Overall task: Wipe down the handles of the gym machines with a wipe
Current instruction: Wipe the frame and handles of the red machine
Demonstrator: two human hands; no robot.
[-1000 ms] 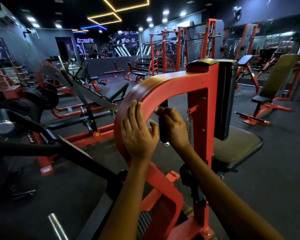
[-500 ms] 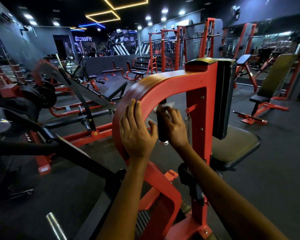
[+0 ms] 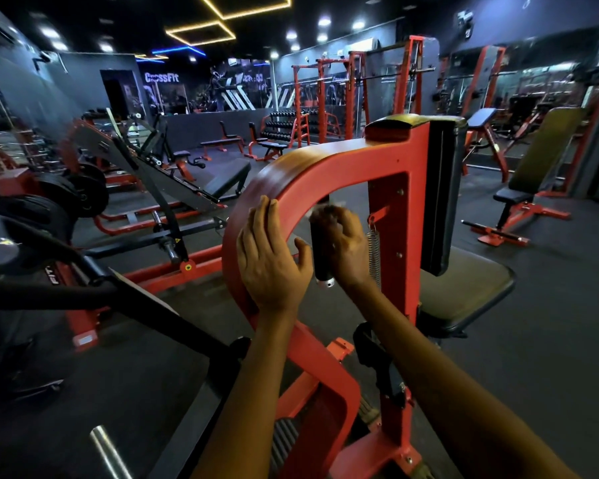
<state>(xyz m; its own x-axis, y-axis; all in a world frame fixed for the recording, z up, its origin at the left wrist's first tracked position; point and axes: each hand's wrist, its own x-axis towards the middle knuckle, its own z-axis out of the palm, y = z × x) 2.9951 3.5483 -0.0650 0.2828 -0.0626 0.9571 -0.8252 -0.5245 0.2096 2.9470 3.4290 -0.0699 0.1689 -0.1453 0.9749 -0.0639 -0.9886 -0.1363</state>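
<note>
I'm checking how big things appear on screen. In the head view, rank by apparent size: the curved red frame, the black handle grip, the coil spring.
1. curved red frame, by far the largest.
2. black handle grip, partly covered by the right hand.
3. coil spring, thinnest.

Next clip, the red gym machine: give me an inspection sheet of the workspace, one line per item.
Surface: dark floor.
Job's things: black handle hangs upright inside curved red frame; wipe barely visible, blurred.
Clutter: nothing seen.
Grippers: right hand curled around handle; left hand flat on frame.
Cables: none; a spring beside handle.
Surroundings: black seat, benches, racks, weight plates.
</note>
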